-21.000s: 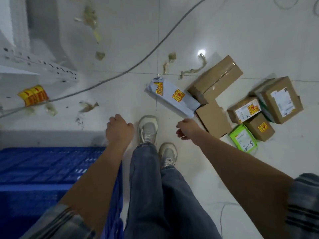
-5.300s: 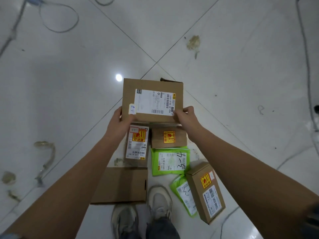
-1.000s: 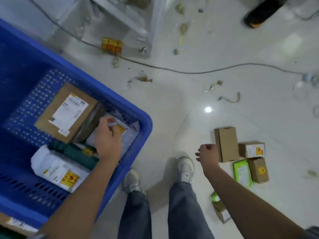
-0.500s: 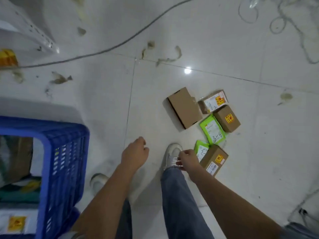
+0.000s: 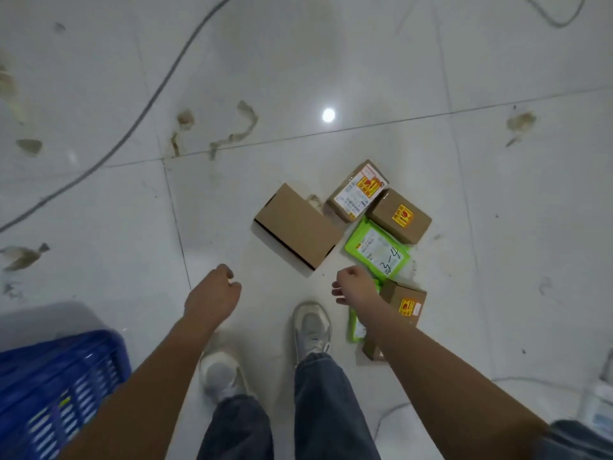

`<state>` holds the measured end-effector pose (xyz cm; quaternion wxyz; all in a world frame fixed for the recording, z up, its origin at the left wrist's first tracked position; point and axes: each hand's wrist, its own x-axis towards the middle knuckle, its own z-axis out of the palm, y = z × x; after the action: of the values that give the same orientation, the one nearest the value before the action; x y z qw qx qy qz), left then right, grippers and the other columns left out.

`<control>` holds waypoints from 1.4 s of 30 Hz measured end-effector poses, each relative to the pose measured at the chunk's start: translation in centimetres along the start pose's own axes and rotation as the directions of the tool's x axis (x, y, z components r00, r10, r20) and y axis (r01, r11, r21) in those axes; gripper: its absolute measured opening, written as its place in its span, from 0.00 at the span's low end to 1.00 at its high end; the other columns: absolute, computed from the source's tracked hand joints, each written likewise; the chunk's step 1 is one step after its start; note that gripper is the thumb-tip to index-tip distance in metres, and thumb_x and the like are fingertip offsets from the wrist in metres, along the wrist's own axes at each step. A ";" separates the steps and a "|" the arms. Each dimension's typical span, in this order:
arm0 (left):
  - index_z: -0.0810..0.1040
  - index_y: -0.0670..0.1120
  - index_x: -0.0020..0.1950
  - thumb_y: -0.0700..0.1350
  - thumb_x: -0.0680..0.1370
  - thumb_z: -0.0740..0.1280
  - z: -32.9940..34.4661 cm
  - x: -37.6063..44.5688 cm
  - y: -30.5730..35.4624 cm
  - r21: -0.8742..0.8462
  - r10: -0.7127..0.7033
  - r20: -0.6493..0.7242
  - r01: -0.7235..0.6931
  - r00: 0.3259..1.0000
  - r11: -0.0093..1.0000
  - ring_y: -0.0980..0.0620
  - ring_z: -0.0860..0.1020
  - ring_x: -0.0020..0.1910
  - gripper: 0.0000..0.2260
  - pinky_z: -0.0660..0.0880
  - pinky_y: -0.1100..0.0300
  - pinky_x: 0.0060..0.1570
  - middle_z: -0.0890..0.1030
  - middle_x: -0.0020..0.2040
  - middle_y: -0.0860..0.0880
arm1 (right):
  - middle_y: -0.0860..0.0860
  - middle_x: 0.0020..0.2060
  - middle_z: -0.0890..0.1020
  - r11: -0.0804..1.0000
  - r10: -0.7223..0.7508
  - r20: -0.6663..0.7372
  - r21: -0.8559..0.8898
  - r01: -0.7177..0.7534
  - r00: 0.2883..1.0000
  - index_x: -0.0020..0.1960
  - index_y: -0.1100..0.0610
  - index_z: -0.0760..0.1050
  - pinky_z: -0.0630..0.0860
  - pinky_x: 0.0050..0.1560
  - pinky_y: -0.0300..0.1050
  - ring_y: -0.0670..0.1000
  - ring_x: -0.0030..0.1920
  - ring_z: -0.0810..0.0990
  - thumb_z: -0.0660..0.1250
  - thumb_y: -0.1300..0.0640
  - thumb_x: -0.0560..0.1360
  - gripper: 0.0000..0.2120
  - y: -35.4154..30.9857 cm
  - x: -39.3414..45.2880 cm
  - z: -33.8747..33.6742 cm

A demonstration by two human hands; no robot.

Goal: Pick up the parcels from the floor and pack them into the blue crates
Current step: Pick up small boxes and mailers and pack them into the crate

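Both hands hang over the white tiled floor [image 5: 331, 61] with nothing in them. The left hand [image 5: 214, 295] has its fingers loosely curled under, relaxed and holding nothing. The right hand [image 5: 355, 285] is likewise slack, fingers half bent and free of any parcel.

Taking the plain brown box [image 5: 297, 225] as the landmark: it lies flat on the floor just beyond both hands, between them and nearer the right one, touched by neither. Right of it sit 2 smaller cartons, a labelled carton [image 5: 356, 190] with a white slip and a yellow-and-red sticker, and touching that a sticker carton [image 5: 399, 215]. Below those, right of the plain brown box, lies a green mailer [image 5: 378, 250] marked "3-4", just beyond the right hand. Nearer the person, a second green mailer [image 5: 355, 328] and a tilted carton [image 5: 403, 302] lie partly hidden under the right wrist and forearm.

The blue crate [image 5: 49, 386] stands well left of the plain brown box, near the person's left shoe [image 5: 220, 373]. A grey cable [image 5: 146, 107] runs across the floor far beyond it.
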<state>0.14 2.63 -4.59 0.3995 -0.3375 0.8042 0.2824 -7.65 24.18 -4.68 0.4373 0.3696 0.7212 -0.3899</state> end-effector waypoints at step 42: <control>0.64 0.42 0.71 0.56 0.69 0.67 0.9 -4.3 2.2 -0.175 0.069 -0.152 -0.096 0.986 0.980 0.42 0.71 0.63 0.34 0.69 0.49 0.64 0.68 0.67 0.41 | 0.54 0.44 0.81 0.952 -0.029 0.203 0.303 -0.035 0.979 0.50 0.58 0.74 0.80 0.52 0.48 0.50 0.43 0.80 0.73 0.62 0.71 0.11 -1.2 -3.0 -1.2</control>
<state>0.82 5.94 -1.08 0.2952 -0.3586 0.8153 0.3458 -8.07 24.13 -1.25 0.4475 0.3916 0.6030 -0.5318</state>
